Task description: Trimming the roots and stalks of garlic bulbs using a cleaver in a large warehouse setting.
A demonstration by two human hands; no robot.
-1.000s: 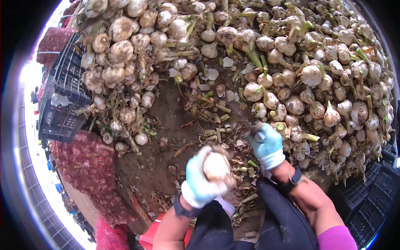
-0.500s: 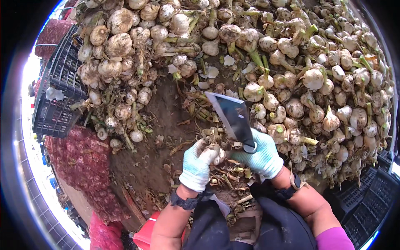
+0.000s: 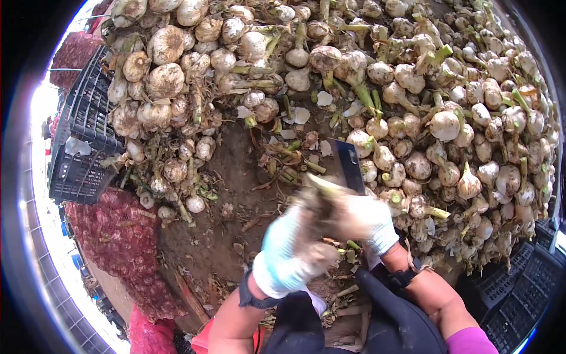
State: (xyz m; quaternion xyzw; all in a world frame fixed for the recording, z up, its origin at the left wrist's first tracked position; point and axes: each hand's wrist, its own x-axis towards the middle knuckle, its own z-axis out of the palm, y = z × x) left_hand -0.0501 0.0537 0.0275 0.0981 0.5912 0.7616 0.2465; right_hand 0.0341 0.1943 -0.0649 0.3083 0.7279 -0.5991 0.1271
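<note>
Garlic bulb (image 3: 315, 221), one, with stalk and roots attached, gripped in the left hand (image 3: 283, 256), whose gloved fingers are closed around it; the picture is blurred here, so its exact outline cannot be told. Right hand (image 3: 362, 218), also gloved, just beside the left and touching the bulb's stalk end, clamped on the handle of a broad flat knife (image 3: 346, 165) whose blade stands up and away from the knuckles. Trimming judged to be in hand on this bulb, not yet finished, since stalk and root fibres still show. Untrimmed garlic heap (image 3: 460, 118), large, stalks on, spreads beyond and to the right of the right hand and curves round ahead of both hands: most of the stock appears still to do. Cut stalks and loose skins (image 3: 295, 127) lie on bare soil (image 3: 218, 224) just ahead of the left hand. Black plastic crate (image 3: 82, 141) well to the left of the left hand; red mesh sacks (image 3: 118, 236) of filled produce below it, suggesting some earlier output is bagged.
</note>
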